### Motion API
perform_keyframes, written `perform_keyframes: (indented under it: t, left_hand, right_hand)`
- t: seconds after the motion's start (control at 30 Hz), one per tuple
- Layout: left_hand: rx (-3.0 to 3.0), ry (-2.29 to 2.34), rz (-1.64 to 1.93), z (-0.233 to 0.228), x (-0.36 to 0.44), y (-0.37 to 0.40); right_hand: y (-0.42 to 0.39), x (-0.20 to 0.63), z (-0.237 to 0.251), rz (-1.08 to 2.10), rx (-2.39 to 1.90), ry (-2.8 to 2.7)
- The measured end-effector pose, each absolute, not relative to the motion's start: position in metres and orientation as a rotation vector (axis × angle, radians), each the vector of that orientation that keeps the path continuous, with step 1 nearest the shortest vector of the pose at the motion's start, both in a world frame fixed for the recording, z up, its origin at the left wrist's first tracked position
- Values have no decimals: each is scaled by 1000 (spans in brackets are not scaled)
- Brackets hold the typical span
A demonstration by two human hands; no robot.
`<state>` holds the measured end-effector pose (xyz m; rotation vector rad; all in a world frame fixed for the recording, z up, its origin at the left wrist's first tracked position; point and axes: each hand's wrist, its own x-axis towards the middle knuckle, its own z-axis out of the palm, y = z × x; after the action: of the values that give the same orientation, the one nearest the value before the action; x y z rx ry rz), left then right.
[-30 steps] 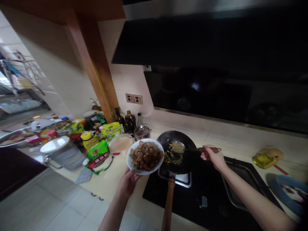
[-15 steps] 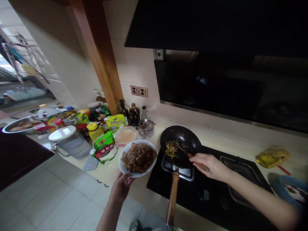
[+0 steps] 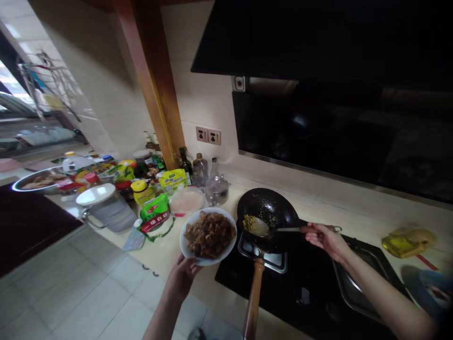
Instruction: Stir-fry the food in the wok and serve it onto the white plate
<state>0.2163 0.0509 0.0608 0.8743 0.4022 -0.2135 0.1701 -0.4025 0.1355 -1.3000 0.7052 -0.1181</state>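
My left hand (image 3: 184, 275) grips the near rim of a white plate (image 3: 183, 242) heaped with brown cooked meat pieces (image 3: 209, 234). The plate is held just left of a black wok (image 3: 283, 208) on the stove. My right hand (image 3: 327, 241) is closed round the wooden handle of a metal spatula (image 3: 261, 228), whose head rests inside the wok. Chopped yellowish bits (image 3: 249, 222) lie at the wok's left side, beside the spatula head. Toward me points the wok's wooden handle (image 3: 255, 293), with neither hand on it.
Left on the counter stand a green-and-red sugar bag (image 3: 155, 215), a water pitcher (image 3: 109, 208), a yellow-capped jar (image 3: 142, 191) and a glass pot (image 3: 216, 190). At right are an oil container (image 3: 406, 242) and a blue bowl (image 3: 424, 288). A dark range hood (image 3: 300, 42) overhangs the stove.
My right hand has moved right and slightly up, lowering the spatula's handle to nearly level. The spatula head has shifted slightly right and down in the wok. The plate stays in my left hand.
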Motion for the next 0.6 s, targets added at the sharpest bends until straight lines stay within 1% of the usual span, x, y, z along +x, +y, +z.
perform_keyframes:
  t: [0.17, 0.3, 0.47, 0.6]
  left_hand:
    - [895, 401, -228, 68, 216, 46]
    - [901, 374, -233, 73, 217, 40]
    - [925, 343, -281, 80, 221, 29]
    - [918, 311, -324, 85, 227, 13]
  right_hand:
    - [-379, 156, 74, -229, -1045, 681]
    - [-350, 163, 52, -353, -938, 635]
    - [-331, 173, 56, -478, -882, 594]
    - [-350, 164, 81, -509, -987, 575]
